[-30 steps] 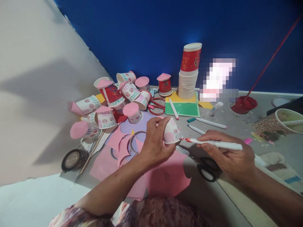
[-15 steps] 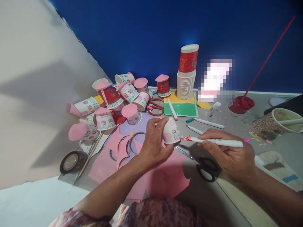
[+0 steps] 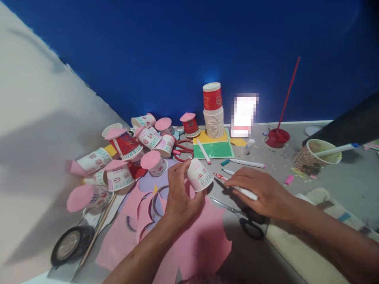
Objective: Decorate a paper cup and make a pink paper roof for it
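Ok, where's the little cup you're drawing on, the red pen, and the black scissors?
little cup (image 3: 199,174), head view, on its decorated side wall.
red pen (image 3: 244,192), head view, on its white barrel.
black scissors (image 3: 251,228), head view, on a handle loop.

The scene is dim overall, lit unevenly. A bright, blown-out glare sits on the deep blue back wall (image 3: 177,59) just above the tall stack of red and white paper cups (image 3: 213,110), and a pixelated white block beside it glows overexposed. The pale slanted panel on the left (image 3: 35,130) carries broad soft grey shadows. Dark shadows pool under the left hand (image 3: 180,193) and right hand (image 3: 257,189) on the pink paper sheets (image 3: 201,244). Edges stretch and bend from wide-angle distortion; fine detail is soft, slightly motion-blurred, and the corners darken.
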The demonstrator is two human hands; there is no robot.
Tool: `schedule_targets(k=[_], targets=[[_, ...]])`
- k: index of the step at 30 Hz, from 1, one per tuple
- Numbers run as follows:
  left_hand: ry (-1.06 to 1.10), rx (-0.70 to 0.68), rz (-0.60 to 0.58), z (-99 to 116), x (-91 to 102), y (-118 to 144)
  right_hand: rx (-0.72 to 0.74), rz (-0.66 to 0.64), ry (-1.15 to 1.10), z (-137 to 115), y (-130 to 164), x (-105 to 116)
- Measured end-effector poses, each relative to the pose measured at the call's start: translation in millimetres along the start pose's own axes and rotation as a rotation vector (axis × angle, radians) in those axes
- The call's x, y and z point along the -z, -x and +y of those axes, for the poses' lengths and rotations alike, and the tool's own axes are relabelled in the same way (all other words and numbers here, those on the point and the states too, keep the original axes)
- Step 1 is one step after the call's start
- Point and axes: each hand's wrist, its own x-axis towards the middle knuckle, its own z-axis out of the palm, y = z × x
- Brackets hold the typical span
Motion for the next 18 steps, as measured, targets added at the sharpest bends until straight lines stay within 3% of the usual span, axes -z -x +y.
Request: schedule_targets(k=[3, 5, 11, 15, 18], targets=[[-0.008, 0.014, 0.006, -1, 1.0, -2, -0.024, -0.316, 0.031, 6, 1, 10], [-0.010, 0.012, 0.004, 0, 1.7, -2, -0.041, -0.439, 0.027, 10, 2, 23], [0.034, 0.040, -0.006, 1, 0.3, -3, -0.133, -0.528, -0.010, 19, 7, 59], [0.013, 0.036, 0.004, 2, -1.3, -3, -0.193, -0.617, -0.051, 15, 4, 59], [0.003, 0.032, -0.003, 3, -1.2, -4, -0.316, -0.527, 0.067, 17, -1, 54]])
